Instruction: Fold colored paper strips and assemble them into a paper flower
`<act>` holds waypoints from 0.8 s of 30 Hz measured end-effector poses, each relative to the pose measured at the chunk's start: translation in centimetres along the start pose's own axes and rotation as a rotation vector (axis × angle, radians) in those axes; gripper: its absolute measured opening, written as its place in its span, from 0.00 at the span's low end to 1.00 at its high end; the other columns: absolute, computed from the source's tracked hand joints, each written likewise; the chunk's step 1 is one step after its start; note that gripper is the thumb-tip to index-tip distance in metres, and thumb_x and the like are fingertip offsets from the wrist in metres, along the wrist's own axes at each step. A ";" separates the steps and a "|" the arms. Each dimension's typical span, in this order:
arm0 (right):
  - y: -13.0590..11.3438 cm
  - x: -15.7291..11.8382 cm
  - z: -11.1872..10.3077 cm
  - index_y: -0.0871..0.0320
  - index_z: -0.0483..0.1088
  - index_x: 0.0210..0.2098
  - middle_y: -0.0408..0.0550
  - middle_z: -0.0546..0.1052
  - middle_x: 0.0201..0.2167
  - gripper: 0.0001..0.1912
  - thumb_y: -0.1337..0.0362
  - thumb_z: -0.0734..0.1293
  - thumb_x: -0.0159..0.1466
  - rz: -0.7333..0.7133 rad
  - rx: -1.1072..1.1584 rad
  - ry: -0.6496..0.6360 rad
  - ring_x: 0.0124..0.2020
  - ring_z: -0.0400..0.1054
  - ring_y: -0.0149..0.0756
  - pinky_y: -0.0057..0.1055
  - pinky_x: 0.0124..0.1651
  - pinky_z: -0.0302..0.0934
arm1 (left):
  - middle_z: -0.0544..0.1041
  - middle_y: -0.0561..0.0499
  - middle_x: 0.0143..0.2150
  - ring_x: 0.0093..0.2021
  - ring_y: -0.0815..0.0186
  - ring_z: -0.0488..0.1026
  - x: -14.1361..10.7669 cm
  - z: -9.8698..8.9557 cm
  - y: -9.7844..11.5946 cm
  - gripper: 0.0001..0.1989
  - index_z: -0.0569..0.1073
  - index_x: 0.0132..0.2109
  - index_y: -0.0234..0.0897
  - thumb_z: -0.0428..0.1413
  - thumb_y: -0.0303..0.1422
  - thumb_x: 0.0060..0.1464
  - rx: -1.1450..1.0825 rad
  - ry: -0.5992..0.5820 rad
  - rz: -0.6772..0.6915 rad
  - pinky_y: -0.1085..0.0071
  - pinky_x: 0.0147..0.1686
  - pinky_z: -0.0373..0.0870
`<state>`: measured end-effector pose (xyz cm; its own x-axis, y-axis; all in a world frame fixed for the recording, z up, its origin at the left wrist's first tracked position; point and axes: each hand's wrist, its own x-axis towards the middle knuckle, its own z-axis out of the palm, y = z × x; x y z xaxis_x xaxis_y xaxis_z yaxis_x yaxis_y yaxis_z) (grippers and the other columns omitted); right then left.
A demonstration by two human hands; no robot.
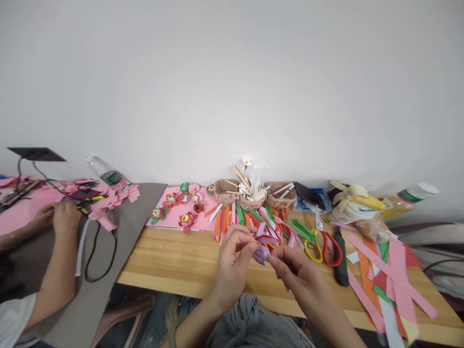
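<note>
Between my two hands, over the front of the wooden table, is a small folded purple paper piece [261, 253]. My left hand [237, 258] pinches it from the left, a ring on one finger. On its right edge the thumb and fingers of my right hand [295, 270] are closed. Just behind lies a pile of folded paper strips [266, 231] in red, orange, green, pink and white. Several finished paper flowers [186, 220] rest on a pink sheet [168, 221] at the left of the pile.
Woven baskets [226, 192] with sticks stand by the wall. Scissors [331, 249], a dark marker [340, 261] and loose paper strips [398, 270] lie at the right, near a bottle [409, 195]. At the left, another person's hands [65, 217] work over a grey board [126, 232].
</note>
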<state>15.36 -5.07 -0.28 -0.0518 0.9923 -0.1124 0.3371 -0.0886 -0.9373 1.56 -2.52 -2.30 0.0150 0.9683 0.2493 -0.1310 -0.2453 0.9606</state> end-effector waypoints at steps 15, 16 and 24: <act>0.7 -0.2 0.8 0.56 0.64 0.24 0.40 0.67 0.18 0.14 0.57 0.58 0.63 -0.112 -0.264 0.125 0.19 0.60 0.30 0.24 0.21 0.52 | 0.68 0.49 0.34 0.34 0.66 0.68 -0.1 0.6 -0.4 0.11 0.68 0.28 0.36 0.53 0.37 0.55 -0.072 0.179 -0.139 0.72 0.31 0.65; 0.7 -0.2 0.9 0.56 0.64 0.24 0.39 0.67 0.17 0.15 0.56 0.58 0.63 -0.122 -0.281 0.134 0.18 0.61 0.30 0.24 0.21 0.52 | 0.68 0.49 0.34 0.35 0.66 0.67 -0.1 0.7 -0.4 0.11 0.68 0.28 0.36 0.53 0.36 0.55 -0.083 0.189 -0.149 0.72 0.31 0.65; 0.3 -0.7 0.7 0.56 0.67 0.26 0.42 0.69 0.18 0.16 0.55 0.58 0.64 -0.163 -0.375 0.175 0.19 0.62 0.31 0.25 0.22 0.54 | 0.66 0.54 0.30 0.27 0.71 0.63 0.4 0.5 -0.5 0.11 0.68 0.27 0.35 0.56 0.38 0.52 -0.249 0.148 -0.276 0.76 0.26 0.63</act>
<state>14.86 -5.85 -0.74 0.0166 0.9932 0.1150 0.6567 0.0759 -0.7503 2.10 -2.02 -2.64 -0.0570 0.9970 -0.0517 -0.3787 0.0263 0.9251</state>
